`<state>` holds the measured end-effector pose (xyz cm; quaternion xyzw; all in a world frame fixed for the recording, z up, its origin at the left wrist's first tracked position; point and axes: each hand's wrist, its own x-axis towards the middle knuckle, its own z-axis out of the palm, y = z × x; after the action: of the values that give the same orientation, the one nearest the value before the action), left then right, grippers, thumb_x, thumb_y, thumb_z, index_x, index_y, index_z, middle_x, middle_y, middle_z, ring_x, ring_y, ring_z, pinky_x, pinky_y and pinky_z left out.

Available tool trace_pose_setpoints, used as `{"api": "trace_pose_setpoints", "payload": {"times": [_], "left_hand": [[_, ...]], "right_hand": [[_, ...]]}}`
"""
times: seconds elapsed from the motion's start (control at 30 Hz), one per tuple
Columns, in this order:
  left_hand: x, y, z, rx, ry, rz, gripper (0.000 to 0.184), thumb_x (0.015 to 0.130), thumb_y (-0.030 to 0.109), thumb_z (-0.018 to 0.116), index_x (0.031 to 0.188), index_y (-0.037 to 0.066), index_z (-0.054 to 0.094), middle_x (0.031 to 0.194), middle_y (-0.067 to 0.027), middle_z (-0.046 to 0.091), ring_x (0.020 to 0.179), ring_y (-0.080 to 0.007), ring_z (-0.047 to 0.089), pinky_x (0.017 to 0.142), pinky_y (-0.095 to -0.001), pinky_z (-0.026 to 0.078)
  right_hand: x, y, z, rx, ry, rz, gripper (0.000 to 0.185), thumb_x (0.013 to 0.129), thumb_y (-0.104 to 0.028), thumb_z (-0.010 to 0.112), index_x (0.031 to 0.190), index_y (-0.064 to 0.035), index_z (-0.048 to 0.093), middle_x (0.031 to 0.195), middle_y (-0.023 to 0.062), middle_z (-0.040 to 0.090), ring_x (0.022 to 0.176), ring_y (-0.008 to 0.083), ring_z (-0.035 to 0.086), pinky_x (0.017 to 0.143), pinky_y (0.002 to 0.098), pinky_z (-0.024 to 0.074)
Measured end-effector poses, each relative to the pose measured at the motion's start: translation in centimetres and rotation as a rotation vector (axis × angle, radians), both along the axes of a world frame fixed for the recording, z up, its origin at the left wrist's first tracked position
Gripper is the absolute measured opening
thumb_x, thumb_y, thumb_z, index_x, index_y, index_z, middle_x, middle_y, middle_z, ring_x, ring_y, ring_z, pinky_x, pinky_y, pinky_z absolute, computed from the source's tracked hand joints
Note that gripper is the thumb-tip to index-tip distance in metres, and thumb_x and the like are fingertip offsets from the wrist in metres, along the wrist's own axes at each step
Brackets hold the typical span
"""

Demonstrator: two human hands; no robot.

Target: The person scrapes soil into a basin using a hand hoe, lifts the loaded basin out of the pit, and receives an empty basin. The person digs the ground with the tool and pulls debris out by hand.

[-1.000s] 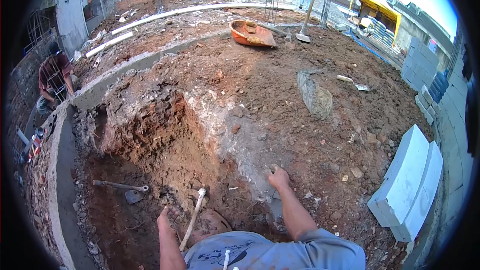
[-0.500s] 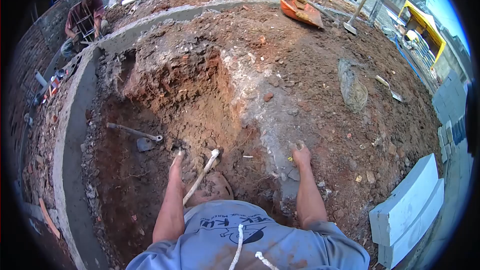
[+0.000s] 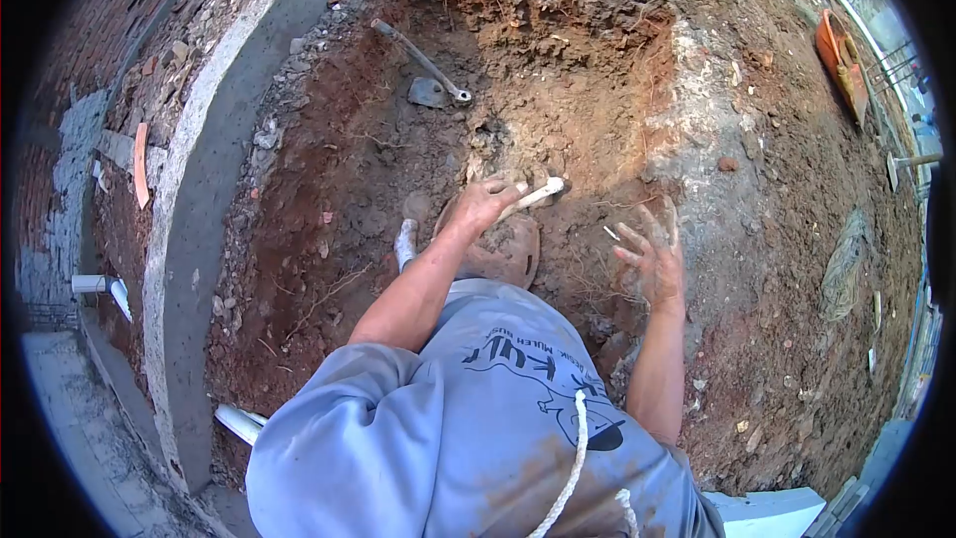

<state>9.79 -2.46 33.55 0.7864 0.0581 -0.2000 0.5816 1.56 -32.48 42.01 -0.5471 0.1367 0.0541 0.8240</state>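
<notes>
My left hand is at the pale wooden handle that rises from beside a round, mud-coated item in front of my body. Its fingers reach over the handle; whether they grip it is unclear. My right hand is raised over the right side of the pit, fingers spread, holding nothing. Farther up in the pit lies a tool with a metal-ringed handle, beside a flat grey piece.
A concrete beam runs along the pit's left side. At the upper right are an orange basin and a hammer. A crumpled sheet lies on the right soil. White blocks stand at the bottom right.
The view has tilted down and turned left. My left hand has moved to the wooden handle. My right hand has come off the soil edge and its fingers have spread.
</notes>
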Motion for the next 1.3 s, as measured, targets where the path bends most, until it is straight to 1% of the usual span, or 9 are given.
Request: {"api": "trace_pose_setpoints", "payload": {"times": [0.07,0.13,0.27,0.4,0.6,0.73,0.87,1.03,1.3], "left_hand": [[-0.7,1.4,-0.9,-0.171,0.222,0.090,0.050,0.086,0.048,0.058,0.113,0.007,0.066,0.119,-0.0080,0.062,0.106,-0.0202,0.059,0.095,-0.0314,0.042],[-1.7,1.7,0.4,-0.407,0.213,0.318,0.046,0.089,0.036,0.059,0.122,0.005,0.057,0.114,-0.0112,0.062,0.101,-0.0211,0.060,0.087,-0.0346,0.049],[-3.0,3.2,4.1,-0.364,0.213,0.478,0.054,0.090,0.035,0.059,0.130,0.001,0.048,0.122,-0.0152,0.057,0.112,-0.0276,0.054,0.094,-0.0400,0.043],[-2.7,6.6,0.7,-0.367,0.276,0.435,0.055,0.089,0.041,0.057,0.129,0.004,0.050,0.126,-0.0157,0.055,0.118,-0.0294,0.050,0.098,-0.0426,0.041],[-2.1,5.2,1.8,-0.447,0.336,0.443,0.054,0.089,0.045,0.055,0.128,0.007,0.052,0.123,-0.0142,0.058,0.108,-0.0268,0.056,0.093,-0.0416,0.043],[-1.8,3.0,3.5,-0.410,0.373,0.362,0.053,0.090,0.045,0.055,0.128,0.008,0.050,0.120,-0.0130,0.060,0.101,-0.0243,0.059,0.091,-0.0407,0.044],[-1.0,1.2,2.3,-0.459,0.308,0.231,0.051,0.095,0.034,0.048,0.133,0.002,0.039,0.124,-0.0198,0.056,0.110,-0.0301,0.058,0.090,-0.0422,0.050],[-0.6,-1.0,3.2,-0.376,0.320,0.116,0.056,0.092,0.040,0.052,0.132,0.003,0.043,0.124,-0.0171,0.056,0.111,-0.0292,0.056,0.090,-0.0426,0.048],[0.1,-2.5,3.5,-0.269,0.305,0.015,0.061,0.089,0.045,0.054,0.133,0.003,0.044,0.124,-0.0168,0.056,0.110,-0.0279,0.057,0.094,-0.0442,0.045]], "right_hand": [[1.4,0.1,-0.5,0.173,-0.048,0.115,0.075,0.086,-0.037,0.062,0.144,-0.0089,0.024,0.139,0.0191,0.040,0.113,0.0340,0.055,0.084,0.0430,0.0522],[2.1,0.1,-2.0,0.237,-0.061,0.155,0.070,0.088,-0.038,0.059,0.142,-0.0065,0.029,0.139,0.0193,0.040,0.110,0.0340,0.057,0.084,0.0431,0.0529],[1.9,-0.7,-2.6,0.157,-0.089,0.061,0.065,0.087,-0.034,0.059,0.140,-0.0051,0.034,0.138,0.0151,0.044,0.121,0.0332,0.048,0.093,0.0455,0.0462],[1.5,-1.7,-0.3,-0.589,0.042,-0.071,0.061,0.084,-0.030,0.063,0.134,-0.0014,0.044,0.132,0.0153,0.049,0.123,0.0265,0.046,0.101,0.0366,0.0366],[-0.9,-9.2,-2.6,-0.644,0.065,-0.340,0.064,0.085,-0.034,0.062,0.137,-0.0023,0.041,0.134,0.0110,0.047,0.123,0.0230,0.043,0.103,0.0358,0.0332],[-2.3,-9.3,-0.4,-0.757,0.044,-0.473,0.069,0.083,-0.033,0.066,0.134,0.0057,0.041,0.133,0.0183,0.048,0.124,0.0265,0.044,0.105,0.0348,0.0311],[-3.5,-11.9,-4.2,-1.349,0.151,-0.371,0.077,0.081,-0.041,0.066,0.138,0.0016,0.037,0.139,0.0228,0.041,0.131,0.0345,0.037,0.109,0.0400,0.0284],[-5.6,-12.1,-8.2,-1.832,0.439,-0.111,0.076,0.085,-0.051,0.054,0.145,-0.0105,0.030,0.153,0.0147,0.018,0.142,0.0328,0.014,0.113,0.0524,0.0098],[-5.6,-12.2,-8.8,-1.878,0.461,-0.072,0.077,0.085,-0.055,0.050,0.146,-0.0144,0.027,0.154,0.0133,0.013,0.142,0.0319,0.011,0.113,0.0538,0.0043]]}}
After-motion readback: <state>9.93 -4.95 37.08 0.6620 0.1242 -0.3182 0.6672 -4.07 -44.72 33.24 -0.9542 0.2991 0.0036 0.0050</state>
